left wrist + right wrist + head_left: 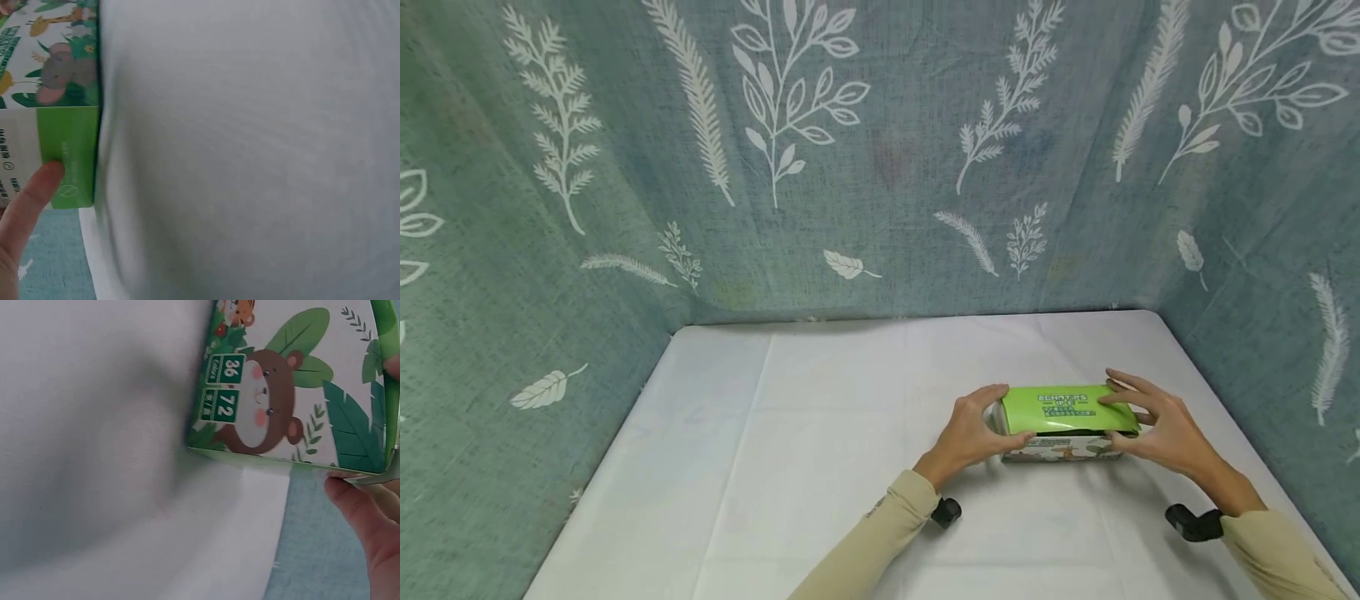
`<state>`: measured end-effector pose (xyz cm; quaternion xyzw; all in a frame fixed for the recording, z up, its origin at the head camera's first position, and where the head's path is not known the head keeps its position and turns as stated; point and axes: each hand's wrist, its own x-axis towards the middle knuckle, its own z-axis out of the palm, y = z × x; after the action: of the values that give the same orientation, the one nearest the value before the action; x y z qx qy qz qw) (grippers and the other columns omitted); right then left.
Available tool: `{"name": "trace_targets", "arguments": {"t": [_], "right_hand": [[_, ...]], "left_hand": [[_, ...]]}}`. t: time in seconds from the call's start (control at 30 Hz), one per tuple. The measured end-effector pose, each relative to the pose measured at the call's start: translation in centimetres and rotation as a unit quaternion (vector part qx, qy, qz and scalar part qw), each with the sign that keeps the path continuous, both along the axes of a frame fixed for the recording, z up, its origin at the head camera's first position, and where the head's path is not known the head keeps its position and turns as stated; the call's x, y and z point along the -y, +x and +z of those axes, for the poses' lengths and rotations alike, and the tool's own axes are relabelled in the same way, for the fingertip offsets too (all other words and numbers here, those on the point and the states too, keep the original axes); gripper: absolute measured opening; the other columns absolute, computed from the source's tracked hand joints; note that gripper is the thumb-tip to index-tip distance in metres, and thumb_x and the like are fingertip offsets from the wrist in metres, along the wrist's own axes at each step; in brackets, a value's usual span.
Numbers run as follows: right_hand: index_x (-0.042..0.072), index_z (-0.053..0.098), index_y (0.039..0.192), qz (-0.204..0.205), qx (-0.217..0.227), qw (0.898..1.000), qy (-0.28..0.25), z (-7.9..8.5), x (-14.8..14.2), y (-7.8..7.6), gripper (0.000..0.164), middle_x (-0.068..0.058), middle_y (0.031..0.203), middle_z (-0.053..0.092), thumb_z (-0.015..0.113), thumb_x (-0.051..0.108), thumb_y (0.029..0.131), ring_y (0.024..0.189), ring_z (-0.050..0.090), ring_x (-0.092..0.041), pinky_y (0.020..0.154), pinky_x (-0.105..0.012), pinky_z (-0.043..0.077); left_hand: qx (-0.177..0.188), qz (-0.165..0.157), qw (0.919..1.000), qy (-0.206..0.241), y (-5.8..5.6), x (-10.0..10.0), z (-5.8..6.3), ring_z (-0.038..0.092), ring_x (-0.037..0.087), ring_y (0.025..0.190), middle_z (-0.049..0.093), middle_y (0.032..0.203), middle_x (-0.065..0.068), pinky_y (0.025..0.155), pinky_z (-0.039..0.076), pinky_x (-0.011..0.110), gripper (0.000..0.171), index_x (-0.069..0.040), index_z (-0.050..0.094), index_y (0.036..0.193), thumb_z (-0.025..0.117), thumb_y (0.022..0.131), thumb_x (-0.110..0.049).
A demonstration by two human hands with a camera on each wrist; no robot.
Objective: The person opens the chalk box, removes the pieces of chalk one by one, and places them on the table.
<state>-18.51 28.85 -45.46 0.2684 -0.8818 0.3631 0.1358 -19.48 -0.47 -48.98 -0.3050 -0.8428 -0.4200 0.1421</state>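
Green card tops a long printed box (1067, 422), which sits crosswise on the right-hand part of the desk (820, 467). Its lid (1060, 402) carries pale lettering, and a dark gap shows between the lid's front edge and the front panel below. That panel is white with animal drawings: an elephant (59, 75) and a giraffe (56, 24) in the left wrist view, a bear (261, 403) and part of a tiger (237, 311) in the right, beside labels reading 36 and 72.

Both hands grasp the box, one at each end. The left hand (962, 435) spans the left end, thumb at the front corner, fingers at the top rear corner; its wrist view shows one digit laid against the white-and-green end panel (69, 140). The right hand (1176, 433) holds the right end, fingers over the lid and thumb at its front edge.

Beige sleeves (880, 533) cover both forearms, and a black device (1195, 524) shows at each wrist. White cloth covers the desk. Around it hangs blue-green fabric (895, 217) printed with white leaves and sprigs.
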Motion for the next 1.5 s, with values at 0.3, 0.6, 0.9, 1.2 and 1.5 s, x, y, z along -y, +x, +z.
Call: {"name": "trace_targets", "arguments": {"t": [0.3, 0.6, 0.9, 1.2, 1.5], "right_hand": [[0.000, 0.066, 0.114, 0.001, 0.023, 0.999, -0.030, -0.8, -0.5, 0.4, 0.052, -0.022, 0.139, 0.043, 0.084, -0.002, 0.066, 0.125, 0.034, 0.011, 0.081, -0.002, 0.038], [-0.001, 0.060, 0.124, -0.005, 0.018, 1.000, -0.024, -1.2, -0.5, 1.0, 0.053, -0.023, 0.135, 0.048, 0.079, 0.002, 0.074, 0.121, 0.035, 0.013, 0.081, -0.002, 0.039], [0.003, 0.055, 0.129, -0.035, 0.011, 0.999, 0.025, -1.0, -0.5, 1.3, 0.058, -0.021, 0.138, 0.045, 0.079, 0.014, 0.078, 0.112, 0.056, -0.015, 0.071, -0.014, 0.050], [0.002, 0.055, 0.130, -0.025, -0.021, 0.999, 0.033, -2.1, -0.6, 0.8, 0.057, -0.019, 0.139, 0.045, 0.077, 0.012, 0.078, 0.120, 0.037, 0.008, 0.074, -0.012, 0.048], [-0.004, 0.052, 0.130, -0.022, -0.029, 0.999, 0.015, -2.3, -0.5, 1.1, 0.050, -0.025, 0.137, 0.044, 0.070, 0.004, 0.084, 0.119, 0.036, 0.012, 0.078, -0.001, 0.039]], "left_hand": [[-0.055, -0.009, 0.9981, -0.028, -0.4, 0.1, -0.1, 0.053, 0.023, 0.120, 0.060, 0.123, 0.018, 0.100, 0.040, 0.025, 0.065, 0.005, 0.060, 0.121, 0.079, 0.074, -0.037], [-0.061, -0.024, 0.9973, -0.035, -0.4, 0.1, 0.0, 0.053, 0.027, 0.120, 0.058, 0.123, 0.024, 0.099, 0.041, 0.027, 0.063, 0.006, 0.062, 0.118, 0.079, 0.075, -0.037], [-0.075, -0.042, 0.9954, -0.044, -0.3, 0.2, 0.6, 0.051, 0.027, 0.123, 0.054, 0.129, 0.023, 0.098, 0.041, 0.024, 0.064, 0.007, 0.059, 0.120, 0.080, 0.076, -0.033], [-0.012, -0.080, 0.9954, -0.052, -0.8, 0.9, 0.8, 0.054, 0.024, 0.120, 0.051, 0.131, 0.026, 0.074, 0.048, 0.010, 0.063, 0.006, 0.058, 0.123, 0.078, 0.078, -0.033], [-0.095, -0.088, 0.9901, -0.054, -0.9, 0.4, 0.6, 0.043, 0.030, 0.128, 0.052, 0.128, 0.027, 0.093, 0.042, 0.019, 0.051, 0.007, 0.063, 0.116, 0.074, 0.083, -0.030]]}}
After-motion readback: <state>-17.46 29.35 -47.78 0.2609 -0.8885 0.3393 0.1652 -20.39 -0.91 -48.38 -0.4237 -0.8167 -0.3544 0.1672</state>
